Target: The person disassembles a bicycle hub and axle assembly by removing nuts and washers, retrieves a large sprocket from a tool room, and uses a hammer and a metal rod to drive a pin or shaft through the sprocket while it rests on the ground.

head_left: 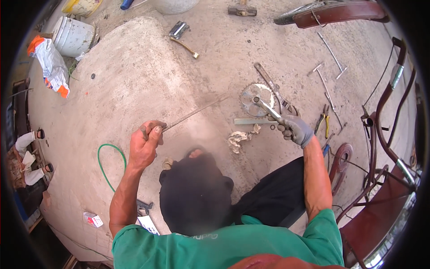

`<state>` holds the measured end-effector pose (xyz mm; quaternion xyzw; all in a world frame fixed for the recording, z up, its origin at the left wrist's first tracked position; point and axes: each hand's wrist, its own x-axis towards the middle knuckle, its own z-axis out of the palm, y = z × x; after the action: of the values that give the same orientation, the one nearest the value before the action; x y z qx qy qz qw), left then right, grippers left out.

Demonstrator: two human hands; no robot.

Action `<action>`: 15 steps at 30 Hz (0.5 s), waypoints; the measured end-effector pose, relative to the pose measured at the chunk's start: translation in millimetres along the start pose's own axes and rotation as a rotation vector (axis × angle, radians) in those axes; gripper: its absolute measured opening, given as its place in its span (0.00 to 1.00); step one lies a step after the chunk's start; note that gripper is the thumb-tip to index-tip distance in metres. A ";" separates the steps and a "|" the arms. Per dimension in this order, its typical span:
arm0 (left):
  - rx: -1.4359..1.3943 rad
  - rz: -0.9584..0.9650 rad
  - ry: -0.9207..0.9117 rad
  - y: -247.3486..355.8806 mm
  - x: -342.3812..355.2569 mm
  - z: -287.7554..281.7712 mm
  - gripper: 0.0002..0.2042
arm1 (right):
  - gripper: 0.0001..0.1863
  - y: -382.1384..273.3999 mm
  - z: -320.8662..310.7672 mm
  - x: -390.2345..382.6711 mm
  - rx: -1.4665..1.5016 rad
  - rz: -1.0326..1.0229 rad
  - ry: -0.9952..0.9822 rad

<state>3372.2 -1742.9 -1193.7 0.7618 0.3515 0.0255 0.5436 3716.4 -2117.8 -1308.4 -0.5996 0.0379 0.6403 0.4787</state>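
Observation:
My bare left hand (148, 143) is closed on a long, slim metal rod (190, 116), whose far end points right and away from me. On my right hand (294, 130) is a grey glove, and its fingers wrap round a silver crank arm (268, 109). The crank's far end lies over a toothed chainring (247, 99); I cannot tell whether the two are joined. Just beyond my right hand an adjustable wrench (271, 83) rests on the floor. A pale metal bar (246, 121) and a crumpled rag (237, 141) lie left of that hand.
Pliers (321, 121) and T-handled wrenches (331, 54) lie at right, near a dark red bicycle frame (380, 112). Ahead are a hammer (242, 11), a pedal (179, 29) and a red mudguard (340, 13). A white bucket (74, 38) stands far left; a green cable (99, 157) loops near my left arm.

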 end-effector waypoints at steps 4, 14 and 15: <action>0.042 0.121 -0.081 10.7 13.6 20.1 0.13 | 0.19 7.7 18.6 6.4 -0.104 0.069 0.085; 0.194 0.190 -0.225 -0.5 27.3 45.7 0.08 | 0.15 20.4 44.4 14.6 -0.243 0.012 0.164; 0.194 0.193 -0.224 -0.7 27.7 46.4 0.08 | 0.15 19.1 46.2 13.8 -0.244 0.008 0.166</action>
<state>3412.2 -1764.8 -1222.7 0.8391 0.2146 -0.0415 0.4982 3672.5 -2091.5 -1316.7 -0.7039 0.0017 0.5903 0.3951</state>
